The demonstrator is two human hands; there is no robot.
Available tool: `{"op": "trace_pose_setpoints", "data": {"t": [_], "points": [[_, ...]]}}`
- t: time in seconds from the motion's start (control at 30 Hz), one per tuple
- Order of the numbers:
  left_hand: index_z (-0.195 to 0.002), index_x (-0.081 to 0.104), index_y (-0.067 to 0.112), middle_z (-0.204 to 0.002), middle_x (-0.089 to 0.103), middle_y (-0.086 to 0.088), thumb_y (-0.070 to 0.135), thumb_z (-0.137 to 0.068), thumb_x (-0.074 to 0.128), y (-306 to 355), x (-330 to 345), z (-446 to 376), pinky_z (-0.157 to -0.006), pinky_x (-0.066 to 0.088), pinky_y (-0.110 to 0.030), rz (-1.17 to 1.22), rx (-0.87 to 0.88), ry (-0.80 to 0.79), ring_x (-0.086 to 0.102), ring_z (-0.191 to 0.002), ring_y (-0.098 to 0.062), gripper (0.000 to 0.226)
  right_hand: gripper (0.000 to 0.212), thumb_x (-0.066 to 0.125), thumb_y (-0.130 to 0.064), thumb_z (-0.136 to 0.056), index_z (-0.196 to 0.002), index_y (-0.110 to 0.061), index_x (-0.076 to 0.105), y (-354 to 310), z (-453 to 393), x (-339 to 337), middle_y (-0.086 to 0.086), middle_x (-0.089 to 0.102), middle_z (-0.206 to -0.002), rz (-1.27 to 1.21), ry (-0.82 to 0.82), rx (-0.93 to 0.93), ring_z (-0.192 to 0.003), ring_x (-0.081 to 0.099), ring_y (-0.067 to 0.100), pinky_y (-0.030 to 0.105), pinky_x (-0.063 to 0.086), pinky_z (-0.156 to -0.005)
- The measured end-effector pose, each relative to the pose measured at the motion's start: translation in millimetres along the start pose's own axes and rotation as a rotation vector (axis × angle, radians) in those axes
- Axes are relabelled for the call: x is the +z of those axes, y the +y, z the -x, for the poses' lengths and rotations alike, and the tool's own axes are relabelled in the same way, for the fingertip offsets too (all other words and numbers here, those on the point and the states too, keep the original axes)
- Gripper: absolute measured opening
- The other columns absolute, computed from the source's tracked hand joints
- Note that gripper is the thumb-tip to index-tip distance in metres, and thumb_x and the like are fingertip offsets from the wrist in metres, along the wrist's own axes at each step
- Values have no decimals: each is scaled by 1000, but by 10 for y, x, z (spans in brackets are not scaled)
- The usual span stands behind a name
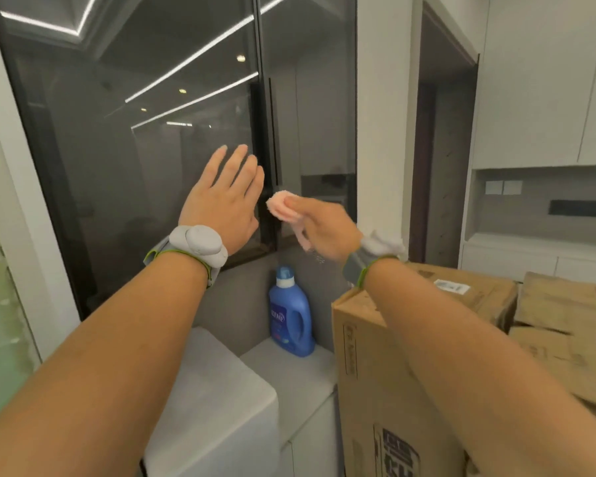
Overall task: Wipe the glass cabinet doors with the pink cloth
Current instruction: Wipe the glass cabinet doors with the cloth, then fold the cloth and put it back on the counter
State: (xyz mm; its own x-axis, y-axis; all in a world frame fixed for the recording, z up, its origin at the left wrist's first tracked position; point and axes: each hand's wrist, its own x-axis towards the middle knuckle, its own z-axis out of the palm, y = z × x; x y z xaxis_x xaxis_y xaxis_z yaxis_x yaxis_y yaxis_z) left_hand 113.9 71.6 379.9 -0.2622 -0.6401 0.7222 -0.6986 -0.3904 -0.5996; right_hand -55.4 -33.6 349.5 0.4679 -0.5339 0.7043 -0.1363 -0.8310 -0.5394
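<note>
Two dark glass cabinet doors fill the upper left: the left door (pixel 145 139) and the right door (pixel 317 125), with a black frame strip between them. My left hand (pixel 221 201) lies flat on the left door near its lower right corner, fingers spread, holding nothing. My right hand (pixel 324 228) grips a bunched pink cloth (pixel 283 208), which is at the lower left edge of the right door, next to the frame strip. Part of the cloth hangs below my fingers.
A blue detergent bottle (pixel 291 315) stands on the white counter (pixel 289 376) under the doors. A large cardboard box (pixel 386 390) sits on the right below my right arm, with more boxes (pixel 565 315) behind. A white block (pixel 217 401) stands below my left arm.
</note>
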Motion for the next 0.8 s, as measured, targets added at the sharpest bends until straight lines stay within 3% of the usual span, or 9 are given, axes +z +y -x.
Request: {"op": "trace_pose_setpoints", "data": {"t": [0.07,0.17,0.27,0.37,0.53,0.6,0.67,0.73,0.8], "points": [[-156,42,2,-157,47,-21,33,-98,50,192,2,104,-131,17,-52,157,5,-39,36,-153,-38,66,36,43,-7,-102,-116,-15,75,171,132,-57,-9,71,-92,-156,19,185,-81,59,0,18,44,-75],[-153,47,4,-143,59,-17,30,-98,55,499,8,204,-131,21,-42,496,68,-132,54,-137,-34,61,31,44,2,-93,-78,-11,68,315,392,-97,-4,53,-59,-363,97,351,-59,45,9,31,32,-62],[-162,33,13,-151,54,-11,32,-100,58,849,-24,331,-122,33,-40,857,-53,-287,53,-138,-33,70,19,46,-2,-86,-86,-6,64,436,681,-44,17,54,-85,-564,130,534,-81,49,25,34,36,-67],[-168,16,23,-157,51,-9,35,-101,62,1164,-24,427,-108,41,-34,1206,-287,-507,52,-141,-32,82,28,44,-2,-89,-83,-11,69,560,934,-6,17,60,-90,-728,133,698,-90,57,31,35,45,-70],[-169,10,23,-160,48,-11,24,-102,60,1569,66,689,-100,36,-25,1369,-431,-654,49,-144,-31,83,23,49,-9,-96,-92,-10,72,841,1329,65,15,68,-95,-776,132,798,-89,65,30,38,52,-83],[-169,11,23,-144,59,-11,20,-102,58,1669,132,791,-95,42,-27,1413,-490,-677,56,-133,-31,82,30,50,-26,-102,-86,-14,73,979,1431,92,7,74,-83,-810,115,815,-79,70,24,32,55,-73],[-168,14,22,-107,63,-2,18,-101,60,1737,174,888,-79,44,-27,1433,-550,-672,61,-114,-31,82,36,55,-41,-102,-80,-20,76,1088,1556,141,3,76,-84,-838,52,821,-80,73,19,32,57,-76],[-167,19,20,-92,56,2,17,-100,64,1822,242,986,-80,46,-33,1425,-614,-669,61,-107,-32,81,13,66,-33,-94,-91,-29,77,1223,1701,231,4,74,-99,-738,-16,848,-92,70,22,40,56,-85],[-165,25,18,-91,57,2,16,-99,66,1922,286,1104,-90,48,-37,1418,-672,-654,60,-105,-30,78,27,66,-14,-93,-116,-26,69,1365,1880,319,9,67,-117,-493,-61,823,-102,65,27,39,54,-82]]}}
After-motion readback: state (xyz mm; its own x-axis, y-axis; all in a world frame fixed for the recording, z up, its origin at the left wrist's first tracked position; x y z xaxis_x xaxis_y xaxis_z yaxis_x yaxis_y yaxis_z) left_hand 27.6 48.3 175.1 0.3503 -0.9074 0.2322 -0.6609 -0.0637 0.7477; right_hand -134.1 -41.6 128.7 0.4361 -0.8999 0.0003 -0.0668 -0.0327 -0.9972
